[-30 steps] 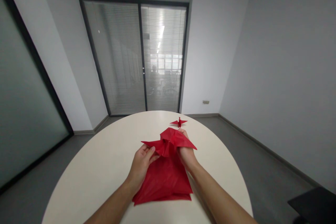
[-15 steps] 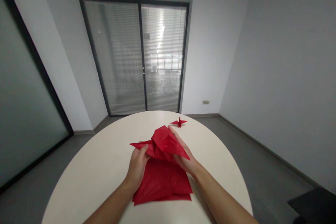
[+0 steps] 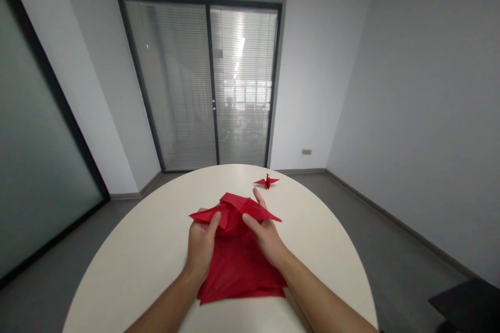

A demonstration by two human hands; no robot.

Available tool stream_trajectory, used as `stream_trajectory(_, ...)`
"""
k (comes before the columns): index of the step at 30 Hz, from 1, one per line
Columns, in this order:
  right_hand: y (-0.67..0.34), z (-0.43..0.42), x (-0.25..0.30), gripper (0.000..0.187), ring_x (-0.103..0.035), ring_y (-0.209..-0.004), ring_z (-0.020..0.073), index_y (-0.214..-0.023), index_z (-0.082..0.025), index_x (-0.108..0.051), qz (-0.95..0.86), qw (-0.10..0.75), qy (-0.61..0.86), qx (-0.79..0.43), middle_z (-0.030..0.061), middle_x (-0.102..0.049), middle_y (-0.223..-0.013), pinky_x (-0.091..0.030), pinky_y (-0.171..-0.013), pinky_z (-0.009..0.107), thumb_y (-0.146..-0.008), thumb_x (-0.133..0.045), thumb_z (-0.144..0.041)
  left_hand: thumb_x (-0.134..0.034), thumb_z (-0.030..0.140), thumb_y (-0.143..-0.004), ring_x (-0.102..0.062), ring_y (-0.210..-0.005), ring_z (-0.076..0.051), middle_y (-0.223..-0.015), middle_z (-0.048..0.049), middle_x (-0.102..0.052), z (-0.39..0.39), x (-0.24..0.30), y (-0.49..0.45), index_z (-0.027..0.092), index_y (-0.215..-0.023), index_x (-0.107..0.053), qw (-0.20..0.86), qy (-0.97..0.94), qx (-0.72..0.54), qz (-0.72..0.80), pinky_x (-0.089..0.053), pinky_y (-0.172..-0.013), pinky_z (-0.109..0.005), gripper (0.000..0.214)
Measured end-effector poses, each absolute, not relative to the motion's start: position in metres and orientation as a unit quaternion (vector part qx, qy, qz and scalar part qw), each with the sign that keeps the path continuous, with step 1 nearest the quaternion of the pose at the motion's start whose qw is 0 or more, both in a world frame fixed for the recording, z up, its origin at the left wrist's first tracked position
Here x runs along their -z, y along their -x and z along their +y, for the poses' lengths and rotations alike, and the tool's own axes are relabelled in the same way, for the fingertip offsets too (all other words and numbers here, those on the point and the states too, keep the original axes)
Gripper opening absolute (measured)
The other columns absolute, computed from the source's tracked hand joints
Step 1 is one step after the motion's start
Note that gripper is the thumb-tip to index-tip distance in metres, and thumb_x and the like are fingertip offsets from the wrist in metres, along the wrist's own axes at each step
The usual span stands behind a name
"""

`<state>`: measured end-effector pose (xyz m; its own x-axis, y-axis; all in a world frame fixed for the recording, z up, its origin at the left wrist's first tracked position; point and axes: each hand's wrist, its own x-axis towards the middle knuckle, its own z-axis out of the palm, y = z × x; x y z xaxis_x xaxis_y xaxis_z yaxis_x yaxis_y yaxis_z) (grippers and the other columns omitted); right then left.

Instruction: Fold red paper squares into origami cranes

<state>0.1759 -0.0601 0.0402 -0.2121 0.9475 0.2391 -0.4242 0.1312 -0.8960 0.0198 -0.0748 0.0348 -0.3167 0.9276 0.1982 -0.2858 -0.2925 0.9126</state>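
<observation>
A large sheet of red paper (image 3: 244,268), folded in layers, lies near me with its far part raised and bent into pointed flaps. My left hand (image 3: 203,237) pinches the left flap (image 3: 205,215), thumb on top and fingers beneath. On the other side, my right hand (image 3: 267,237) grips the right flap (image 3: 262,210) with the thumb pressed on it and the index finger extended beyond. Between both hands the middle of the paper stands up in a crumpled ridge. The fingers under the paper are hidden.
A small red origami crane (image 3: 267,181) stands at the far side of the round white table (image 3: 144,255). Behind it are a glass door with blinds (image 3: 242,88) and grey walls. A dark object (image 3: 469,304) shows at the lower right.
My right thumb has come over onto the right flap, which has folded back and flattened. The raised middle has sunk lower. My left hand keeps its pinch, shifted slightly left.
</observation>
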Motion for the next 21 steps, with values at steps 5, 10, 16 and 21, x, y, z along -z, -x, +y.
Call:
stream_trajectory(5,-0.173,-0.047,-0.041,0.093,-0.064,-0.112,0.0259,-0.153,-0.030,-0.025,-0.402,0.616,0.255,-0.628,0.0042,-0.068,-0.121,-0.046,-0.103,0.044,-0.076,-0.077,-0.037,-0.079,0.030,-0.073,-0.069,-0.084,-0.022,-0.088,-0.0041,-0.074,-0.076,-0.038,-0.021,0.016,-0.090,-0.069,0.551,-0.327,-0.712,0.286,-0.054,-0.080,-0.032,0.024)
stream_trajectory(10,-0.188,-0.038,-0.043,0.079,-0.064,-0.107,0.0233,-0.145,-0.029,-0.040,-0.462,0.610,0.279,-0.580,0.0036,-0.069,-0.116,-0.045,-0.101,0.041,-0.077,-0.078,-0.034,-0.066,0.059,-0.079,-0.068,-0.098,-0.028,-0.102,-0.0097,-0.073,-0.079,-0.049,-0.004,0.017,-0.092,-0.069,0.682,-0.226,-0.674,0.173,-0.054,-0.090,-0.043,0.044)
stream_trajectory(16,-0.200,-0.035,-0.047,0.071,-0.062,-0.110,0.0228,-0.136,-0.029,-0.052,-0.505,0.565,0.313,-0.572,0.0035,-0.066,-0.122,-0.043,-0.103,0.040,-0.072,-0.082,-0.033,-0.072,0.040,-0.079,-0.069,-0.100,-0.030,-0.108,-0.0120,-0.073,-0.082,-0.059,0.005,0.017,-0.113,-0.067,0.750,-0.303,-0.538,0.236,-0.056,-0.086,-0.040,0.041)
stream_trajectory(21,-0.205,-0.038,-0.056,0.080,-0.066,-0.102,0.0225,-0.140,-0.028,-0.047,-0.482,0.526,0.274,-0.645,0.0038,-0.070,-0.112,-0.048,-0.097,0.040,-0.069,-0.084,-0.029,-0.075,0.016,-0.073,-0.071,-0.094,-0.023,-0.107,-0.0086,-0.073,-0.077,-0.054,0.004,0.018,-0.114,-0.066,0.718,-0.326,-0.548,0.278,-0.056,-0.082,-0.028,0.042)
